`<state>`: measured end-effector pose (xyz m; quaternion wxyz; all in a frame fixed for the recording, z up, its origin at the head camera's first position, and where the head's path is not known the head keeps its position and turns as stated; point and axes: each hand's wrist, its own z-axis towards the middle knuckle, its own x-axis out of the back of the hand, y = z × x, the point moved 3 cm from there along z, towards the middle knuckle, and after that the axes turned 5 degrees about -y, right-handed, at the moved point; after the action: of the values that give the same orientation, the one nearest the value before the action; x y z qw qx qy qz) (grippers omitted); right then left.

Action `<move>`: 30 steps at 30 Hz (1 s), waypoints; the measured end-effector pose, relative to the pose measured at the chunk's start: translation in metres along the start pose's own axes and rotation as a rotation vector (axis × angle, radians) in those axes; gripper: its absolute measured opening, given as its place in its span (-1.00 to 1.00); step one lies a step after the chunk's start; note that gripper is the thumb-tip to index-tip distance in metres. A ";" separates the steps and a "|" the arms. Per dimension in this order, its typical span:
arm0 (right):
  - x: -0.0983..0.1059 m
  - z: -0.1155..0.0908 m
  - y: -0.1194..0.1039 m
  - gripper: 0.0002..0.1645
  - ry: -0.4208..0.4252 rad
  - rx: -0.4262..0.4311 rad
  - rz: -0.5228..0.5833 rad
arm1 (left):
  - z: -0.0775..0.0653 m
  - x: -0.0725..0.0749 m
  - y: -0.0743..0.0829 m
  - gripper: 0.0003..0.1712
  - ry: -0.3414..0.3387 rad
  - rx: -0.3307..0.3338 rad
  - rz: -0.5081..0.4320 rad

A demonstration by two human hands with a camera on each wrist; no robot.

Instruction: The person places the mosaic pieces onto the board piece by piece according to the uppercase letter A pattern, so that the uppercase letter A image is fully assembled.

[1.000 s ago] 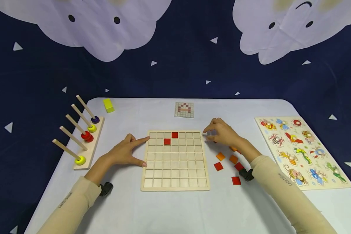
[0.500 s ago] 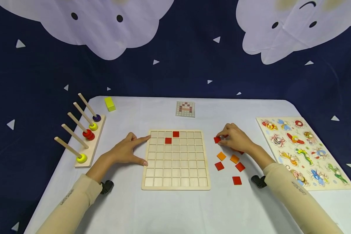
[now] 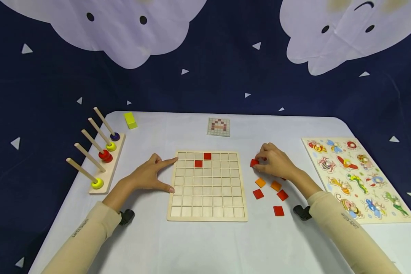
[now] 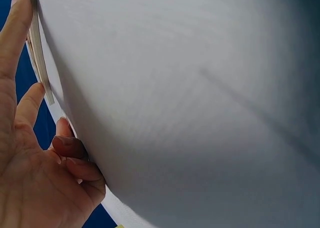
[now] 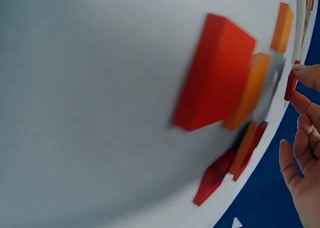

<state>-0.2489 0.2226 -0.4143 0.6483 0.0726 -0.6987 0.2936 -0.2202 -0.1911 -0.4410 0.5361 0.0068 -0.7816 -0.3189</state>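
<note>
A wooden grid board (image 3: pixel 207 186) lies mid-table, with one red tile (image 3: pixel 207 156) in its top row and another red tile (image 3: pixel 198 163) in the second row. Along the board's left edge, my left hand (image 3: pixel 150 174) rests its spread thumb and index finger; the left wrist view shows its other fingers loosely bent. To the right of the board, my right hand (image 3: pixel 275 161) pinches a red tile (image 5: pixel 290 84) between thumb and index finger, low over the table. Loose red tiles (image 3: pixel 278 211) and orange tiles (image 3: pixel 260 182) lie below that hand, which partly hides some.
A small pattern card (image 3: pixel 219 127) lies behind the board. On the left stand a peg stand (image 3: pixel 104 177) with coloured rings and a yellow block (image 3: pixel 130 120). An insect puzzle board (image 3: pixel 357 179) lies at the right.
My right hand has moved right from the board's upper right corner to the loose tiles, and now pinches a red tile. My left hand stays at the board's left edge.
</note>
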 end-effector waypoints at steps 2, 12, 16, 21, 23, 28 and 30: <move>0.001 0.003 -0.003 -0.77 0.009 0.007 0.015 | 0.000 0.000 0.000 0.24 -0.001 -0.002 0.000; -0.002 0.028 -0.054 -0.74 -0.016 0.115 0.085 | 0.001 -0.001 0.000 0.25 -0.007 0.010 0.005; -0.007 0.040 -0.077 -0.74 -0.046 0.153 0.081 | 0.001 -0.001 0.000 0.25 -0.009 0.014 -0.001; -0.016 0.055 -0.102 -0.72 -0.076 0.214 0.070 | 0.000 -0.002 0.000 0.24 -0.007 0.015 -0.006; -0.019 0.059 -0.112 -0.72 -0.085 0.238 0.068 | 0.000 -0.002 0.000 0.24 -0.006 0.013 -0.004; -0.026 0.069 -0.132 -0.70 -0.101 0.299 0.065 | 0.000 -0.001 0.001 0.24 -0.006 0.005 0.000; -0.029 0.072 -0.138 -0.70 -0.107 0.319 0.055 | 0.000 0.000 0.000 0.24 -0.005 0.000 0.002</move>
<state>-0.2406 0.0655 -0.3971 0.5821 0.1708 -0.6785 0.4142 -0.2202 -0.1906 -0.4412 0.5343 0.0054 -0.7829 -0.3185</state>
